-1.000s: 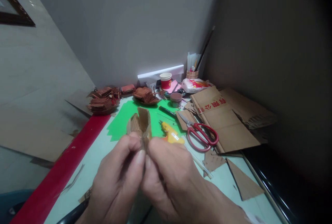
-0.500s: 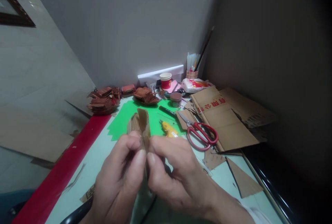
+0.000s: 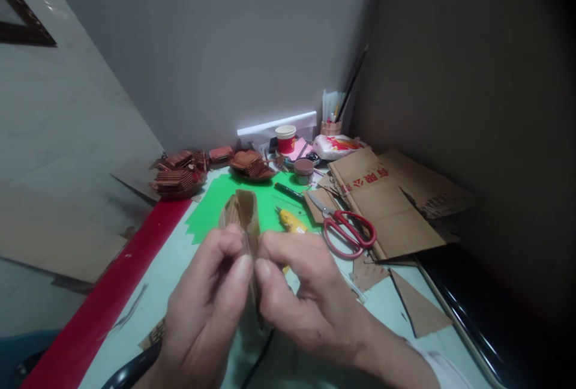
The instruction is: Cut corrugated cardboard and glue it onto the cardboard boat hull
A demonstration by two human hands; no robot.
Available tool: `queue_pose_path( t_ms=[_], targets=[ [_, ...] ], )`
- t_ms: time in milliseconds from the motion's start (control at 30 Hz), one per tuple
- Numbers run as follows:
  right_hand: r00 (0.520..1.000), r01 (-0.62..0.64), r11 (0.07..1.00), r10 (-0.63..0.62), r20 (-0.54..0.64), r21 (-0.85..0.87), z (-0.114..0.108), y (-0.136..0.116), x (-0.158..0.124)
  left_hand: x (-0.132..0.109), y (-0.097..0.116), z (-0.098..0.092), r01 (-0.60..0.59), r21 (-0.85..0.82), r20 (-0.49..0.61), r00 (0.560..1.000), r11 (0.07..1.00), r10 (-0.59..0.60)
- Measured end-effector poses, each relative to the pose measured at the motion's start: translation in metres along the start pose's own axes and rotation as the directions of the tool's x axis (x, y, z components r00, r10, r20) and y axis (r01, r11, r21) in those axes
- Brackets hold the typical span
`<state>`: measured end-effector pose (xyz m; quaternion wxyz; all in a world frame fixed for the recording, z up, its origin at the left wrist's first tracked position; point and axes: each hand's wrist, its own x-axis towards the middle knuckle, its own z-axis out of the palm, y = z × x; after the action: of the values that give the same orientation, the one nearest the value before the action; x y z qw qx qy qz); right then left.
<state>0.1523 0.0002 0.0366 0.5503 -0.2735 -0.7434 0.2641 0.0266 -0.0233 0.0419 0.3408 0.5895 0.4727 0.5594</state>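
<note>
Evidently the step is pinching: left hand and right hand each grip the folded cardboard over the counter, scissors at its three o'clock, and the next move seemingly wants even thumb pressure.

A grey far wall is met at right by a darker wall. At left, a dark frame is seen on a pale, light-flecked wall. The pale tabletop is edged in red.
</note>
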Motion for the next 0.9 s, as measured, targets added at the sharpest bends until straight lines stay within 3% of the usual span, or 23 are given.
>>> queue_pose_path(
  t_ms=[300,433,567,900],
  targets=[
    [0.998,0.044,0.997,-0.040,0.046,-0.071,-0.0002,-0.0032,0.0000,0.0032,-0.0018,-0.0008,0.067,-0.052,0.048,0.997,0.996,-0.065],
    [0.996,0.015,0.999,-0.011,0.090,-0.041,-0.0006,-0.0033,-0.0012,0.0047,-0.0019,-0.0028,-0.026,0.032,0.022,0.999,0.999,0.025],
    [0.994,-0.009,1.000,0.011,0.111,-0.022,-0.0022,-0.0033,-0.0016,0.0054,-0.0035,-0.0051,-0.051,0.006,0.075,0.996,0.999,0.050],
    [0.990,-0.039,0.998,0.046,0.130,-0.056,0.0004,-0.0030,-0.0048,0.0083,-0.0043,-0.0062,-0.198,0.074,0.076,0.978,0.977,0.192]
  ],
)
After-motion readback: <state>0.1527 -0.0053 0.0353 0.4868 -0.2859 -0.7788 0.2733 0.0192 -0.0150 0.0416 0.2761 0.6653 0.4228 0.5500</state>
